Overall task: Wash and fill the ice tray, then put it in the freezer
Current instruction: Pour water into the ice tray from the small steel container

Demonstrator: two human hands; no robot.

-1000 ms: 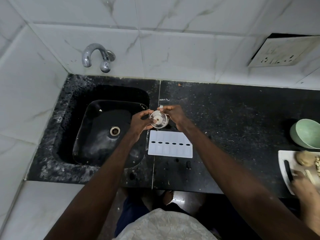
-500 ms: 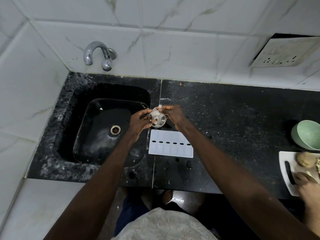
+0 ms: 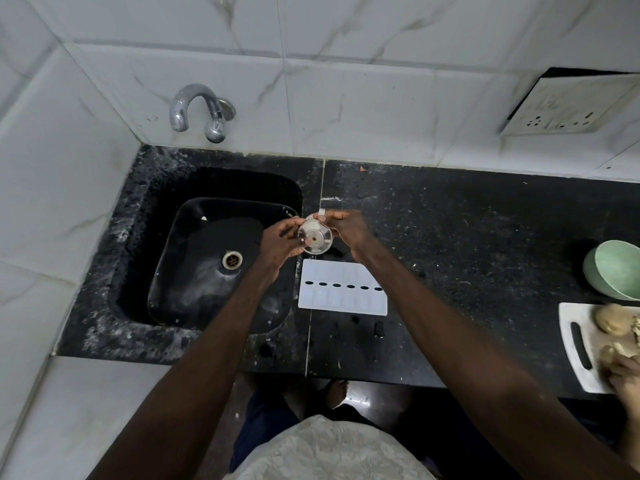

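Note:
A white ice tray [image 3: 343, 289] lies flat on the black counter [image 3: 467, 244], just right of the sink [image 3: 207, 258], with a row of dark oval holes along its middle. Above its far edge I hold a small round metal piece [image 3: 315, 236], shiny with a brass centre. My left hand [image 3: 278, 242] grips it from the left and my right hand [image 3: 343, 226] pinches it from the right. A chrome tap [image 3: 199, 110] sticks out of the tiled wall above the sink; no water runs from it.
The sink has a metal drain [image 3: 232, 259] at its bottom. At the right edge stand a green bowl [image 3: 613, 270] and a white cutting board [image 3: 581, 344] with food, where another person's hand [image 3: 627, 372] works. A socket plate [image 3: 568, 109] hangs on the wall.
Both hands with the metal piece shifted slightly left and away from me. The ice tray stays where it was.

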